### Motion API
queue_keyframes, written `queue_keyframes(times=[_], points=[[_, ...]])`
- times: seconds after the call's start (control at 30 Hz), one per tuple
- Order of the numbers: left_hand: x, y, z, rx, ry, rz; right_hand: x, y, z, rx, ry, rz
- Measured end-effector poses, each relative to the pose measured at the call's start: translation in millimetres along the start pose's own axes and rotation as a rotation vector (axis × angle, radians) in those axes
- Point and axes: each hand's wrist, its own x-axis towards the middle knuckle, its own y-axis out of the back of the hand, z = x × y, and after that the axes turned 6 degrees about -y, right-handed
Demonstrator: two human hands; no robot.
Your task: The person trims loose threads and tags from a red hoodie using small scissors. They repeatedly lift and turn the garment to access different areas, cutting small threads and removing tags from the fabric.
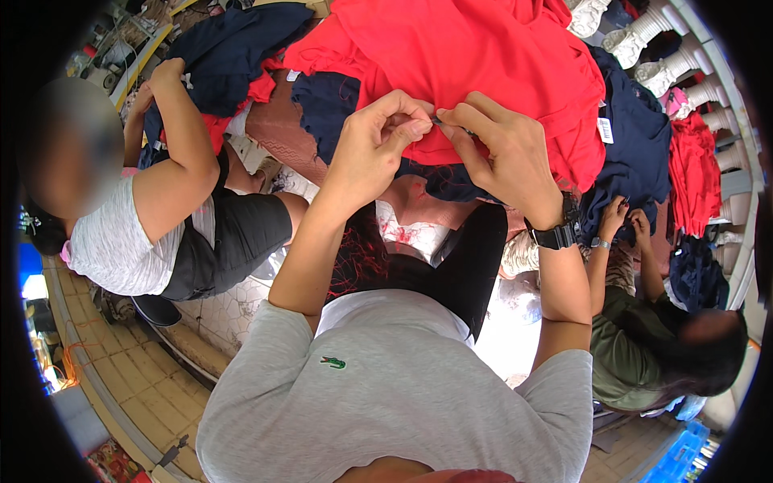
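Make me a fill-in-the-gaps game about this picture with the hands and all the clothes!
1. The left hand and right hand pinch the edge of a big ____ garment.
2. On the right wrist sits a black ____.
3. The person whose hands these are wears a ____ shirt.
4. The co-worker's hands on the right touch a dark ____ garment.

Missing words: red; watch; grey; blue

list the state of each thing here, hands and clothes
left hand: fingers pinched on the red garment's edge
right hand: fingers pinched, holding a small tool
red garment: rumpled, spread over the pile
navy garment: crumpled
wristwatch: strapped on right wrist
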Motion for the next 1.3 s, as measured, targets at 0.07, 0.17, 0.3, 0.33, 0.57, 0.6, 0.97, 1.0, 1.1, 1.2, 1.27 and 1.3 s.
queue_keyframes(times=[0.07, 0.17, 0.3, 0.33, 0.57, 0.6, 0.97, 1.0, 1.1, 1.2, 1.27, 1.3], points=[[-1, 2, -1, 0.036, 0.017, -0.035, -1, 1, -1, -0.022, -0.022, -0.026], [-6, 13, 3, 0.184, 0.092, -0.168, -2, 4, 6, 0.055, -0.086, 0.104], [-19, -12, 7, 0.413, -0.056, -0.016, -6, 10, 16, 0.205, -0.215, 0.052], [-17, -27, 2, 0.447, -0.124, 0.081, -7, 9, 17, 0.219, -0.240, 0.031], [-14, -36, -44, 0.453, -0.184, 0.190, -10, 13, 21, 0.287, -0.327, -0.020], [-15, -32, -40, 0.356, -0.109, 0.170, -11, 14, 22, 0.297, -0.330, -0.038], [-20, -29, -35, 0.375, -0.086, 0.147, -15, 11, 22, 0.263, -0.223, -0.036], [-18, -31, -38, 0.404, -0.097, 0.141, -14, 11, 22, 0.257, -0.223, -0.037], [-14, -33, -45, 0.392, -0.109, 0.145, -14, 11, 24, 0.265, -0.239, -0.032], [-15, -30, -49, 0.141, -0.047, 0.188, -13, 12, 25, 0.296, -0.258, -0.045], [-16, -28, -51, -0.082, 0.028, 0.216, -13, 12, 26, 0.310, -0.266, -0.053], [-17, -29, -50, -0.019, 0.012, 0.225, -13, 12, 26, 0.311, -0.269, -0.052]])
